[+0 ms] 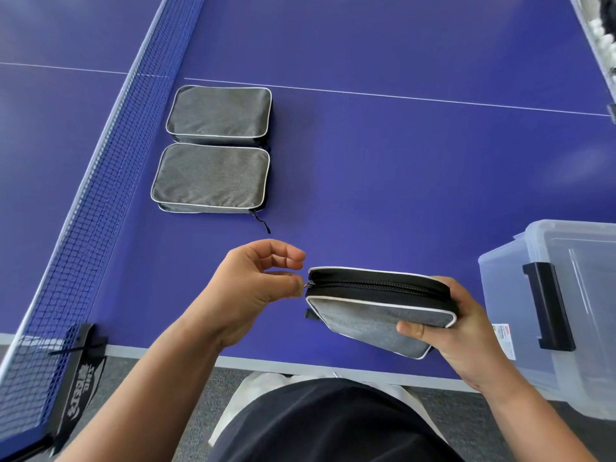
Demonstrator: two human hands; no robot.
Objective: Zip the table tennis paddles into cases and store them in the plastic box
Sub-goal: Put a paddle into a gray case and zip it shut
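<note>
The left hand's fingers (293,284) pinch the small metal zip pull (309,284) at the corner of the grey fabric paddle case with white piping (376,315); the right hand (460,331) clamps its far end, tilted above the blue desk (400,178). Draw the pull firmly home along the black zip, bracing the case; the clear plastic box (566,295) waits just right, two more grey cases (213,145) near the net.
</note>
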